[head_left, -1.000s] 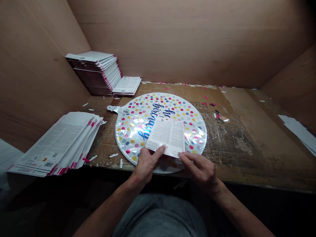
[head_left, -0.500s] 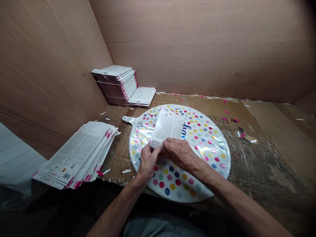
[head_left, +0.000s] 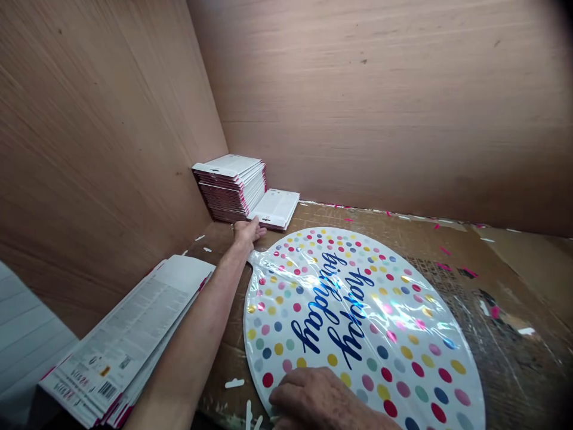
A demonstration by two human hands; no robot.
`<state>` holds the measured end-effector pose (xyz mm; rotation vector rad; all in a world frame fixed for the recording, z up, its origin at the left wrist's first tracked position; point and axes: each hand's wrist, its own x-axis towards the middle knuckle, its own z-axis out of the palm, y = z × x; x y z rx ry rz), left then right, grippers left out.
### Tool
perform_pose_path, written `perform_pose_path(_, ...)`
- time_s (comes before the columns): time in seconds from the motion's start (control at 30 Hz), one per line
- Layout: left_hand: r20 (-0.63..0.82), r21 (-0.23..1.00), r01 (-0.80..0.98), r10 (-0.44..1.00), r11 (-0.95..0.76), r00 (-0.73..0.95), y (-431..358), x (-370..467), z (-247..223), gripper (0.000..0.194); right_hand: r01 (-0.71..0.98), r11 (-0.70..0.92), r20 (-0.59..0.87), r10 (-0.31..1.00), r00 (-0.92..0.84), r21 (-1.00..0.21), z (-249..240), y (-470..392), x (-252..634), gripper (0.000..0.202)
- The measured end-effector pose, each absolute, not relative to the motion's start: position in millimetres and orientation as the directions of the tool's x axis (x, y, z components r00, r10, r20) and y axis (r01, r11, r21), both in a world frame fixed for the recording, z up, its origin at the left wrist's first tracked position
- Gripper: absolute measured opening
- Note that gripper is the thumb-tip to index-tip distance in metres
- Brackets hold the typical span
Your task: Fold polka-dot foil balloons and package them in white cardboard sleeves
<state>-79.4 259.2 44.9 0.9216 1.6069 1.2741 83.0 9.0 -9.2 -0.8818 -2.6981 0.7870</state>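
Observation:
A round flat foil balloon (head_left: 313, 325) with coloured dots and "happy birthday" lettering lies face up in front of me. My left hand (head_left: 249, 232) is stretched away to the back left, fingers extended, at the near edge of a low pile of white packets (head_left: 276, 206). Nothing shows in its grasp. At the balloon's near edge is my right hand (head_left: 324, 397), with curled fingers. Its fingertips are hidden, so what they hold, if anything, cannot be seen. The balloon's neck (head_left: 254, 257) points to the left, partly behind my left forearm.
A tall stack of packets (head_left: 230, 188) stands in the back left corner. Nearer on the left, a fanned pile of printed card sleeves (head_left: 129, 334) overhangs the front edge. Wooden walls (head_left: 380, 107) enclose the cardboard-covered surface (head_left: 430, 230). White and pink scraps (head_left: 235, 383) are scattered about.
The printed packet that both hands held over the balloon has left that spot. My left hand has moved to the back pile; my right stays near the balloon's front. The camera view has shifted.

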Motion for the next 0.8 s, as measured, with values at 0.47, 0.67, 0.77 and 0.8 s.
perform_pose_path(0.47,-0.093,0.32,0.937,0.989,0.138,-0.114,22.6,-116.3,8.2,0.023,0.622,0.517,-0.34,0.54,-0.77,-0.588,70.9,124.3,14.1,0.028)
perform_pose_path(0.67,-0.093,0.417,0.877,0.971,0.238,-0.219,3.2,-95.7,13.4,0.033,0.922,0.356,-0.167,0.91,-0.379,-0.154,60.0,137.8,-32.1,0.028)
perform_pose_path(0.77,-0.083,0.444,0.874,0.98,0.199,-0.181,-8.4,-92.7,12.8,0.028,0.911,0.384,-0.209,0.888,-0.409,-0.152,52.4,133.3,-54.3,0.021)
perform_pose_path(0.8,-0.088,0.454,0.871,0.983,0.186,-0.164,-10.9,-95.0,12.1,0.028,0.905,0.395,-0.218,0.88,-0.422,-0.158,50.9,132.9,-58.5,0.02)
